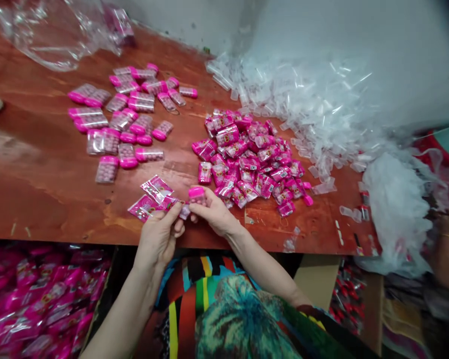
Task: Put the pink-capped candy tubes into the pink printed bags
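Note:
My left hand [160, 234] is at the near edge of the brown table [41, 189], fingers pinched on a clear sleeve with a pink label [152, 197]. My right hand [211, 212] is closed on a small candy container with a pink cap [196, 194], touching the sleeve's end. Just beyond my right hand lies a heap of pink labelled packets [249, 162]. A spread of unwrapped pink-capped containers [125, 117] lies further back to the left.
A large pile of clear plastic sleeves [307, 104] covers the right of the table. A crumpled clear bag [56, 35] lies at the far left. A box of pink packets [33, 299] sits below the table on the left. Another person's arm [447, 252] shows at the right edge.

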### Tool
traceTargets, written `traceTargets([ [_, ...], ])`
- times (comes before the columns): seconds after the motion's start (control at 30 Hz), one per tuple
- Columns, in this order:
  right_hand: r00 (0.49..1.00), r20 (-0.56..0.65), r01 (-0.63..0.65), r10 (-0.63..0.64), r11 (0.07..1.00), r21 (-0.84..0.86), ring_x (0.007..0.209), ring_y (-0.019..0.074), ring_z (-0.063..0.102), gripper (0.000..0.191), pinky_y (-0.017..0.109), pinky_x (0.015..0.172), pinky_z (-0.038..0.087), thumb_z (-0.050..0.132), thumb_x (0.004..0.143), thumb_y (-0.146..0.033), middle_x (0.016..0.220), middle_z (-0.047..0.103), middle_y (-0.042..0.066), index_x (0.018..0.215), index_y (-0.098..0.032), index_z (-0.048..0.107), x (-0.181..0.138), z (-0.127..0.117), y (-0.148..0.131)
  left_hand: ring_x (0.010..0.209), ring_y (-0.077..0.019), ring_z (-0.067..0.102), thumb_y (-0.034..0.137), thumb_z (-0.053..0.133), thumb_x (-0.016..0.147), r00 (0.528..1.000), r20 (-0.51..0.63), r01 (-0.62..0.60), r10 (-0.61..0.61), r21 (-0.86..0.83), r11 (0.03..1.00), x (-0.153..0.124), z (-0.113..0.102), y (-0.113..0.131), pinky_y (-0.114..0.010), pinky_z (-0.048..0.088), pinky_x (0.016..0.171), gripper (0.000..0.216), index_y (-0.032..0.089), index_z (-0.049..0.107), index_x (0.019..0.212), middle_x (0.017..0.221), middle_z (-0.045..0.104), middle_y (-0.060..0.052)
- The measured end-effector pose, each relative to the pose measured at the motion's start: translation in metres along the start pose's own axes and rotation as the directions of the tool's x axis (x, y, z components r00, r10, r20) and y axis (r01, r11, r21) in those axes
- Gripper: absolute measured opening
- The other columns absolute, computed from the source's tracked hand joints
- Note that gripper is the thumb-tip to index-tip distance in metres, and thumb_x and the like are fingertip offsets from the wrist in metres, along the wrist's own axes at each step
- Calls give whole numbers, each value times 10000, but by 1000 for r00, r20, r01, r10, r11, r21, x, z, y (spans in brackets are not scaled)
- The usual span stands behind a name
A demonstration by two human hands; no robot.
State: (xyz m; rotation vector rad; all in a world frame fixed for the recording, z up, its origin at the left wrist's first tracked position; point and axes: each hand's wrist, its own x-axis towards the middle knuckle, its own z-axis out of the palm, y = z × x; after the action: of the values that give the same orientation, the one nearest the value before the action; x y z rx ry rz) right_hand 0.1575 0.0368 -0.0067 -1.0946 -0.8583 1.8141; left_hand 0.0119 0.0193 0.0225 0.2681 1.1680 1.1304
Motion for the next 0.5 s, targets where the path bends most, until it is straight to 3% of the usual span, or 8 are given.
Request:
traceTargets([
  [0.13,993,-103,49,-54,998,-49,602,85,603,619,234,612,535,916,746,-342,850,633,-91,1245,-250,559,-7,-5,-3,416,-58,425,356,1005,606,996,65,61,-61,5,998,-3,1,-5,-181,315,366,413,121,681,707,572,599,12],
  [0.27,989,-110,100,-100,995,-14,604,104,622,559,225,548,505,827,853,-420,835,648,-79,1273,-260,494,-19,-13,-6,398,-60,408,284,964,675,999,2,54,-54,-29,998,-6,4,-5,-179,315,356,369,155,619,675,535,539,51],
  [0.37,994,-62,92,-89,995,47,583,125,633,534,223,481,466,717,946,-512,841,674,-63,1310,-274,408,-33,-16,-4,396,-52,401,259,956,725,997,-62,44,-49,-69,997,-7,7,-7,-168,299,353,370,162,601,692,545,533,64],
  [0.5,995,31,100,-99,995,-29,498,107,571,543,211,427,399,656,1006,-542,834,682,-60,1371,-280,352,-49,-12,5,386,-52,396,268,935,787,995,-72,64,-70,-92,994,-8,11,-11,-165,294,346,386,165,579,678,517,495,73],
])
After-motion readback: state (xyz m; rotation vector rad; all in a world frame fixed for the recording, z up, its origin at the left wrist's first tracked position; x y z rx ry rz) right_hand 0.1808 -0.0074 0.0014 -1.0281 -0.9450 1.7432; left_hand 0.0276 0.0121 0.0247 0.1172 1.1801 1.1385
